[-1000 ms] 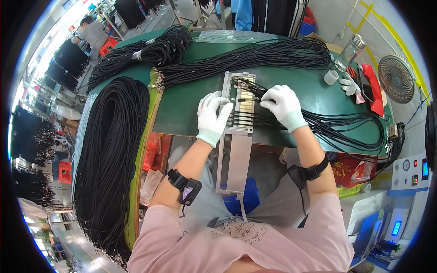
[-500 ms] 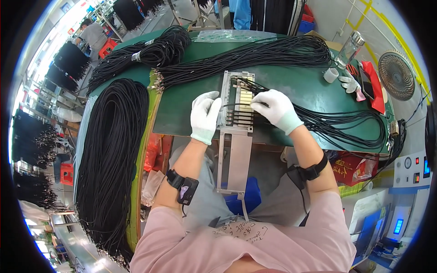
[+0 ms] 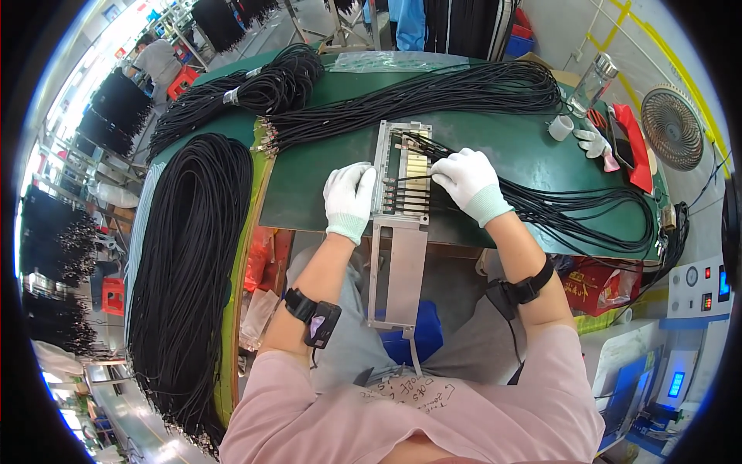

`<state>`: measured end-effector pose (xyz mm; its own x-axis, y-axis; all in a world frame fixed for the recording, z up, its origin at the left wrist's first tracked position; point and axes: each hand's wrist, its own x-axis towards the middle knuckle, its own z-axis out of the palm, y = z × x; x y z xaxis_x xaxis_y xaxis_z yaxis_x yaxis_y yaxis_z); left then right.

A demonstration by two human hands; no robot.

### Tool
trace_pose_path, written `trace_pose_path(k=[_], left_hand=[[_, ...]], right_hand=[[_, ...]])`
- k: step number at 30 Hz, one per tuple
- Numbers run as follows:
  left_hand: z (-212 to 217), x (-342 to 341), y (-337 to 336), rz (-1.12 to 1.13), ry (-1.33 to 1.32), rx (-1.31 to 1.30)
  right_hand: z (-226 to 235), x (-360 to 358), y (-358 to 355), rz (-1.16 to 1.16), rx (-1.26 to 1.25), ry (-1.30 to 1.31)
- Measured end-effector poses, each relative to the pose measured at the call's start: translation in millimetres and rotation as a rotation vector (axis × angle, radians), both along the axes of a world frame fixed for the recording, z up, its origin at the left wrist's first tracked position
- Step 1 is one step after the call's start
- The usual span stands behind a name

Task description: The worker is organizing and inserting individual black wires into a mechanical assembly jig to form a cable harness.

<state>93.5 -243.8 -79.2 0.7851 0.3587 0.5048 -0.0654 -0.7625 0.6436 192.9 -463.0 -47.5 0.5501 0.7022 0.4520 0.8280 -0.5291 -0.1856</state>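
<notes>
A metal fixture (image 3: 379, 174) with a row of slots stands on the green table, and several black cables (image 3: 410, 202) lie side by side across its near half. In a white glove, my right hand (image 3: 468, 185) pinches one black cable (image 3: 416, 179) at the fixture's right side; the cable runs left across the slots. My left hand (image 3: 350, 197), also gloved, rests against the fixture's left edge, fingers stretched out and thumb toward the frame. Its fingertips are partly hidden. From the fixture, a looped bundle of black cables (image 3: 572, 203) trails right.
A thick cable coil (image 3: 189, 255) lies left, with more bundles (image 3: 417, 93) along the back. At the far right are a glass bottle (image 3: 595, 83), a white cup (image 3: 561, 127), a spare glove (image 3: 593, 145) and a fan (image 3: 674, 127). A metal plate (image 3: 402, 274) extends from the fixture over my lap.
My left hand has lowered slightly beside the fixture. My right hand has shifted a little right, and the cable it pinches now lies lower across the slots.
</notes>
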Motion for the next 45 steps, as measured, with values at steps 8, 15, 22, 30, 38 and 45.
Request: trace_pose_path(k=[8, 15, 22, 30, 38, 45], left_hand=[[2, -1, 4, -0.025, 0.043, 0.003], [9, 1, -20, -0.172, 0.01, 0.157], [20, -3, -29, -0.239, 0.329, 0.312], [10, -3, -29, -0.22, 0.288, 0.231], [5, 5, -20, -0.251, 0.169, 0.181], [18, 2, -26, -0.202, -0.152, 0.258]], right_hand=[[5, -3, 4, -0.038, -0.042, -0.09], [8, -12, 6, -0.022, 0.0, -0.044], [3, 4, -12, -0.105, 0.04, 0.069], [-1, 25, -14, -0.281, 0.008, 0.008], [10, 12, 2, -0.154, -0.05, 0.017], [0, -20, 16, 0.136, 0.159, 0.119]])
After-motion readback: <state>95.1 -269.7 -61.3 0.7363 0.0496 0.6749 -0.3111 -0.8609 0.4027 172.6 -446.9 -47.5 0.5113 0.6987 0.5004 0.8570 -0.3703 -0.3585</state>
